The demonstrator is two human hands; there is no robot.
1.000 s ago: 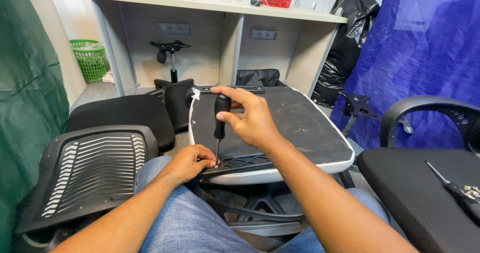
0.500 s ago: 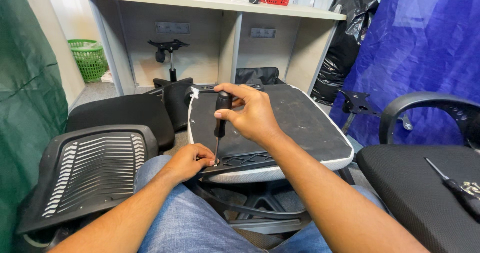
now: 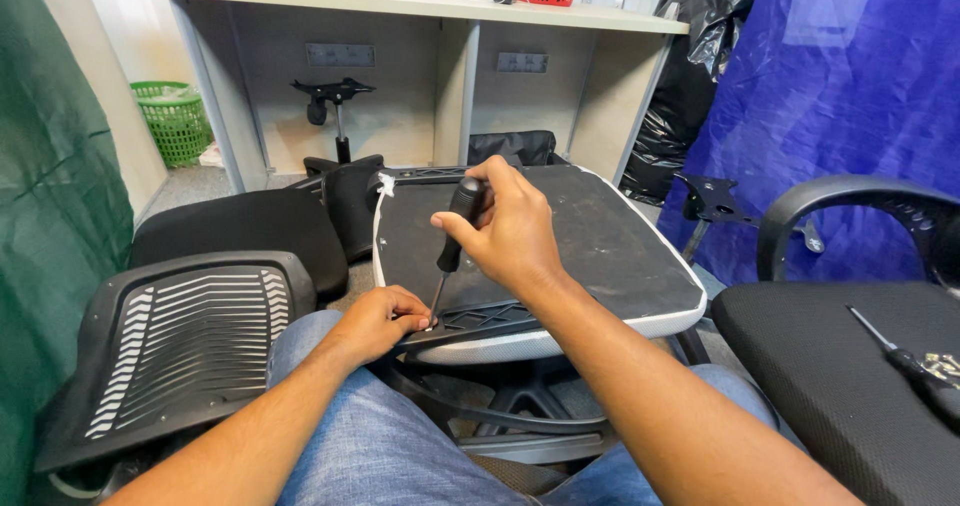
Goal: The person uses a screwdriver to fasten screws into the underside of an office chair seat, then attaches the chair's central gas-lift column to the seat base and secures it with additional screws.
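My right hand [image 3: 510, 228] grips the black handle of a screwdriver [image 3: 453, 241] held nearly upright. Its tip meets a black plastic bracket [image 3: 480, 319] at the near edge of an upturned chair seat base [image 3: 600, 246]. My left hand [image 3: 378, 318] rests on the seat's near left edge, with the fingertips pinched right at the screwdriver tip. Whatever sits under the fingertips is hidden. The seat lies across my lap, above my blue jeans.
A slatted black chair back [image 3: 180, 341] lies at left beside a black cushion [image 3: 240, 231]. At right, a black seat [image 3: 850, 376] carries a second screwdriver [image 3: 905, 361]; an armrest [image 3: 850, 206] rises behind it. A desk [image 3: 420, 1], green basket [image 3: 175, 116] and blue tarp [image 3: 850, 86] stand behind.
My right hand has shifted slightly on the screwdriver handle, as if twisting it. The tip and my left hand stay in the same place.
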